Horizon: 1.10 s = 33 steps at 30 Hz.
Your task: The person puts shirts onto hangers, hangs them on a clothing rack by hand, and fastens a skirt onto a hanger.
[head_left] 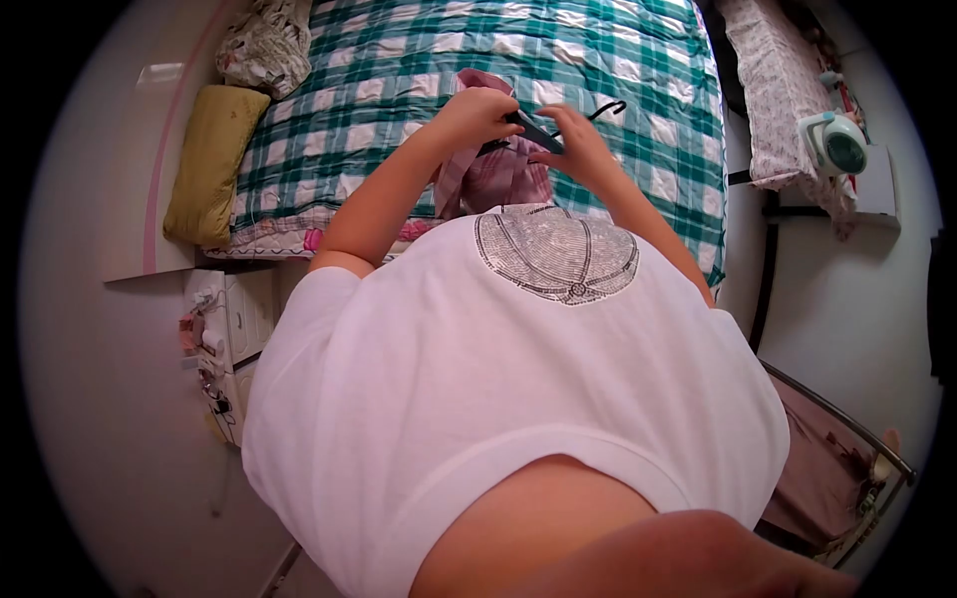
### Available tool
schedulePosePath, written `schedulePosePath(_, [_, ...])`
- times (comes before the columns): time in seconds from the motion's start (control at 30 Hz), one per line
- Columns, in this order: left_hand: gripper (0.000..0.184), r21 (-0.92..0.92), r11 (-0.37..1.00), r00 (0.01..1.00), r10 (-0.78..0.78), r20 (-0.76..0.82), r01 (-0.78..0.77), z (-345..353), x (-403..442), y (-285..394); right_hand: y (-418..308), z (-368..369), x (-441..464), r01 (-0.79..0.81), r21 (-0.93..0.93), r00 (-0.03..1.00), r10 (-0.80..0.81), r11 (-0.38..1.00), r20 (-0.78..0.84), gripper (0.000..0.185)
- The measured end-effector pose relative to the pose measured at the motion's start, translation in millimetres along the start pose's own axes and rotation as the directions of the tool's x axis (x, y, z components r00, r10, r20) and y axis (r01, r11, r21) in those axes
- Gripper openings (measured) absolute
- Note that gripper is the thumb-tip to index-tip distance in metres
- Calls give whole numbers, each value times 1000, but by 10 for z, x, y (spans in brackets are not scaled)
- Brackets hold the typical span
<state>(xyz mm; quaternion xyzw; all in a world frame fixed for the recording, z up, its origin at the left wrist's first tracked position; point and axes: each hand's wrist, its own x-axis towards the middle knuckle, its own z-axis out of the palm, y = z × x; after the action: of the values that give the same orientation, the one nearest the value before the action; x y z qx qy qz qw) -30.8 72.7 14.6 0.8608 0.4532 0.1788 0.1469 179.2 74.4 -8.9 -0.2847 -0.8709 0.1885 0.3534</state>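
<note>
A pink checked garment point(495, 179), perhaps a shirt, hangs and lies between my arms at the near edge of the bed. My left hand point(480, 115) is closed at the garment's upper part, by one end of a dark clothes hanger point(536, 133). Thumb and fingers of my right hand point(581, 149) grip the hanger's other side. Its black hook points away to the right, beyond my right fingers. Part of the hanger is hidden by the hands and the cloth.
The bed has a green and white checked quilt point(379, 60). An olive pillow point(211, 164) and a bundled patterned cloth point(264, 50) lie at its left. To the right are a light green fan point(837, 145) and a metal rail point(847, 424); a white drawer unit point(249, 314) stands left.
</note>
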Motion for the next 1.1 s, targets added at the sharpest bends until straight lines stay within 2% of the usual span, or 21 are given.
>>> schedulePosePath(0.1, [22, -16, 1000, 998, 9, 62, -8, -5, 20, 59, 187, 268, 12, -259, 266, 931, 166, 929, 324, 45])
schedulePosePath(0.13, [22, -22, 1000, 997, 13, 77, -12, 2, 26, 74, 198, 291, 35, -221, 304, 923, 98, 927, 373, 45])
schedulePosePath(0.23, [23, -46, 999, 993, 12, 116, -7, 5, 37, 156, 436, 504, -28, -449, 503, 849, 176, 738, 499, 47])
schedulePosePath(0.27, [22, -62, 998, 993, 27, 117, -19, 18, 39, 147, 481, 538, -58, -470, 579, 847, 155, 667, 509, 43])
schedulePosePath(0.37, [19, -212, 977, 989, -3, 150, 36, -51, 13, 234, 320, 273, -68, -522, 572, 827, 210, 633, 522, 39])
schedulePosePath(0.4, [20, -277, 958, 983, -23, 185, 75, -54, 4, 238, 357, 228, -100, -544, 480, 809, 279, 688, 517, 37])
schedulePosePath(0.43, [21, -339, 934, 975, -40, 220, 115, -50, -4, 242, 384, 183, -124, -451, 489, 858, 213, 746, 466, 37])
schedulePosePath(0.47, [24, -298, 950, 962, -7, 274, 91, 6, -13, 226, 410, 129, -142, -353, 492, 899, 143, 796, 414, 38])
schedulePosePath(0.5, [23, -332, 942, 953, 62, 297, 43, 36, -20, 229, 377, 64, -126, -250, 489, 931, 68, 836, 360, 38])
schedulePosePath(0.53, [23, -367, 930, 939, 131, 318, -6, 59, -29, 243, 287, -19, -93, -209, 473, 928, 20, 856, 372, 41])
schedulePosePath(0.57, [23, -403, 914, 920, 201, 337, -52, 75, -36, 267, 246, -54, -79, -231, 395, 887, 26, 889, 460, 44])
schedulePosePath(0.6, [23, -347, 938, 902, 160, 401, -13, 70, -28, 305, 215, -76, -73, -245, 314, 839, 38, 917, 543, 46])
schedulePosePath(0.67, [31, -357, 932, 921, 190, 340, -61, 151, 38, 293, 189, -64, -58, -197, 128, 742, 63, 972, 667, 49])
schedulePosePath(0.7, [35, -361, 929, 928, 205, 310, -85, 141, 59, 324, 183, -62, -44, -179, 135, 763, 51, 975, 644, 48])
schedulePosePath(0.73, [50, -371, 927, 907, 193, 373, -44, 88, 94, 332, 175, -72, -18, -161, 141, 783, 39, 977, 620, 47])
schedulePosePath(0.83, [23, -479, 874, 935, 237, 264, -86, 14, 126, 333, 101, -130, 77, -113, 168, 811, -6, 979, 584, 42])
schedulePosePath(0.87, [25, -391, 917, 923, 209, 324, -71, -43, 141, 323, 84, -127, 94, -95, 173, 815, -23, 980, 578, 42])
schedulePosePath(0.93, [27, -439, 898, 926, 177, 332, -14, -185, 115, 378, 90, -108, 116, -52, 189, 802, -72, 981, 593, 41])
schedulePosePath(1.03, [27, -497, 867, 953, 109, 284, 49, -226, 44, 339, 69, -65, 181, -84, 185, 763, -57, 979, 644, 42])
schedulePosePath(1.1, [26, -509, 856, 973, 34, 229, 90, -190, 23, 224, 131, 0, 215, -132, 339, 813, -94, 932, 575, 42])
